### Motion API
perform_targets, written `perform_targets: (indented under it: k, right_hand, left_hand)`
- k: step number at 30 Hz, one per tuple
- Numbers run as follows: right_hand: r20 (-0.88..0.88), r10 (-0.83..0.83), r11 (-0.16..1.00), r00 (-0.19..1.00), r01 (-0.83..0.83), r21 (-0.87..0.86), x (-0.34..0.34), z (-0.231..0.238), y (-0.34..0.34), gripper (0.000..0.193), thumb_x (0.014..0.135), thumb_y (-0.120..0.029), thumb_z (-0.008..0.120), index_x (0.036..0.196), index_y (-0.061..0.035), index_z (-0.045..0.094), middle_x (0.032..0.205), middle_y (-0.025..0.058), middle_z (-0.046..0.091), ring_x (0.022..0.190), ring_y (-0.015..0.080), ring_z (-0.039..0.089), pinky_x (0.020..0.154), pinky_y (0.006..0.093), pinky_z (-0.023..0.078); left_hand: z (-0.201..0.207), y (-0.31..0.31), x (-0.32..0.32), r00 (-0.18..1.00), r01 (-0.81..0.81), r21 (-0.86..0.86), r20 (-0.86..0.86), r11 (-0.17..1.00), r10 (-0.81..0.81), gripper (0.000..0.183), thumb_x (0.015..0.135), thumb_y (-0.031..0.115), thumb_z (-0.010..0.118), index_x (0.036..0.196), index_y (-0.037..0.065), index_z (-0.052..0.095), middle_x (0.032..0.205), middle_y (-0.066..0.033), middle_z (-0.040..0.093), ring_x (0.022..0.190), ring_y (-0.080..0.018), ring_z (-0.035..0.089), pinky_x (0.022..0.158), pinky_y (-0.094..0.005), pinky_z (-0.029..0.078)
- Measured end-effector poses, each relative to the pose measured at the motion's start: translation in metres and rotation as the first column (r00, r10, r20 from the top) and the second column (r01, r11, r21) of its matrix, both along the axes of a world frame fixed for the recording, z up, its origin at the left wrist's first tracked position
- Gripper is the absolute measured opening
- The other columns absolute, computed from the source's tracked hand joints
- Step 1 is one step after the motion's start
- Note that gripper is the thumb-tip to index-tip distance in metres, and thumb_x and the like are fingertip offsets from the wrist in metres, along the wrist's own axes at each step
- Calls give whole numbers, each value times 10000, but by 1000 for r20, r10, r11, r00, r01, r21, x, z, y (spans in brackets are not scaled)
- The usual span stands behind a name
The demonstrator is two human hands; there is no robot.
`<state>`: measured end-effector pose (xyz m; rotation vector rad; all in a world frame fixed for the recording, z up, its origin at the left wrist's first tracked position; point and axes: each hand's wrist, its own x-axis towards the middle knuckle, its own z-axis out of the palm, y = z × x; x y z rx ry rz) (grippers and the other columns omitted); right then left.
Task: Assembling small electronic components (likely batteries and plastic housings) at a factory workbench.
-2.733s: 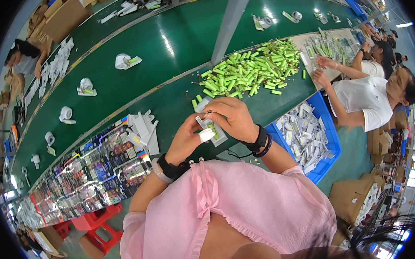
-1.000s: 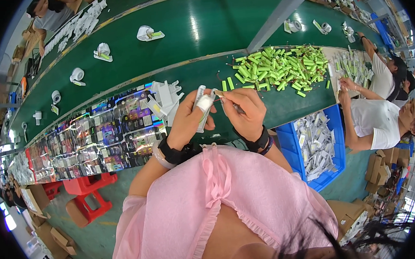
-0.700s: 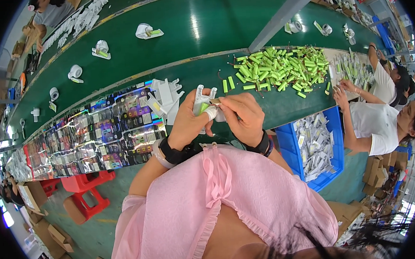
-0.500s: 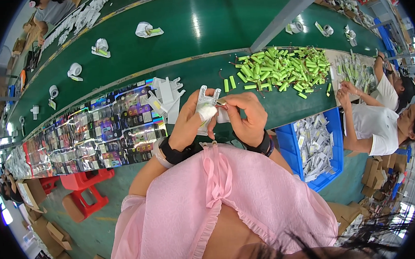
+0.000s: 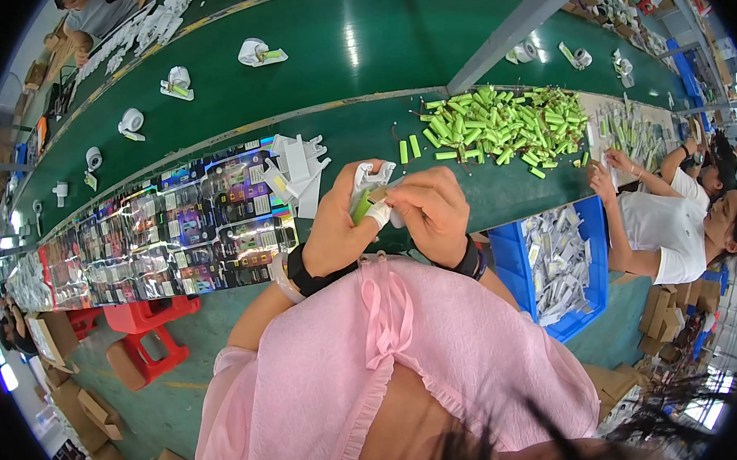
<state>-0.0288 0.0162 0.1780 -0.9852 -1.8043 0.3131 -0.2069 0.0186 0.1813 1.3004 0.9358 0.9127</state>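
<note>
My left hand (image 5: 340,221) is closed around a white plastic housing (image 5: 371,174) with a pronged far end, held above the near edge of the green workbench. A green cylindrical battery (image 5: 361,206) shows in the housing beside my left thumb, which wears a white covering (image 5: 378,215). From the right, my right hand (image 5: 436,215) meets it, thumb and fingertips pinched together at the housing. A small brownish piece (image 5: 377,194) lies by those fingertips; what exactly they grip is hidden.
Green batteries with wires (image 5: 506,126) are heaped right of my hands. White plastic parts (image 5: 300,171) and printed packaging sheets (image 5: 180,226) lie left. A blue bin (image 5: 594,282) of white pieces stands near right. Beyond runs a green conveyor (image 5: 313,46); a co-worker (image 5: 667,218) sits right.
My hands have turned the housing, so the green battery now shows beside my left thumb. My right fingers have shifted slightly left. The co-worker's hands at right have moved a little.
</note>
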Motion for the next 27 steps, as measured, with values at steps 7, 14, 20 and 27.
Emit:
perform_targets:
  k: [7,14,20,27]
  right_hand:
    - [-8,-21,998,1000,21,51,-1,-2,-1,233,727,-4,777,931,-106,730,886,24,674,722,218,573,695,335,443]
    - [38,-43,995,998,40,90,-2,0,-3,256,713,-6,777,940,-109,720,875,16,677,712,200,578,698,330,421]
    - [66,-61,991,996,52,127,-9,4,-3,264,701,-9,784,939,-96,711,856,13,672,660,189,556,682,328,395]
    - [101,-49,995,994,40,89,-11,5,-4,254,701,5,779,930,-79,710,848,17,669,662,187,568,674,331,387]
  left_hand:
    - [3,-4,1,1000,4,67,-27,998,-2,483,894,19,587,1359,45,456,1079,-47,592,806,-62,577,559,-204,493]
    - [5,-8,-2,1000,9,-28,-6,1000,-9,509,865,35,599,1355,10,464,1132,-117,645,1016,-178,630,904,-298,485]
    - [-1,-11,-1,999,-22,98,45,995,17,516,928,125,632,1398,2,458,1159,-100,644,1010,-156,619,911,-291,480]
    - [-11,-15,-2,998,-64,0,18,998,64,447,992,178,580,1409,41,492,1049,-59,654,722,-80,568,629,-235,469]
